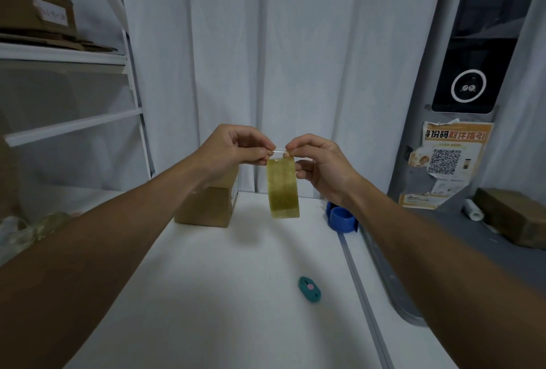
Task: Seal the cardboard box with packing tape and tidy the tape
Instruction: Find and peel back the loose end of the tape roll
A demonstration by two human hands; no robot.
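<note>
A yellowish roll of packing tape (283, 188) hangs edge-on in the air above the white table (224, 294). My left hand (233, 147) and my right hand (320, 161) pinch the tape's loose clear end at the top of the roll, fingertips almost touching. The right hand's lower fingers also rest against the roll's side. A small cardboard box (208, 201) stands on the table behind my left wrist, which hides its upper part.
A teal box cutter (309, 289) lies on the table in front. A blue tape dispenser (341, 218) sits at the table's right edge. White shelving (74, 123) with cardboard is at the left. A grey kiosk (461, 132) and a brown parcel (514, 215) are at the right.
</note>
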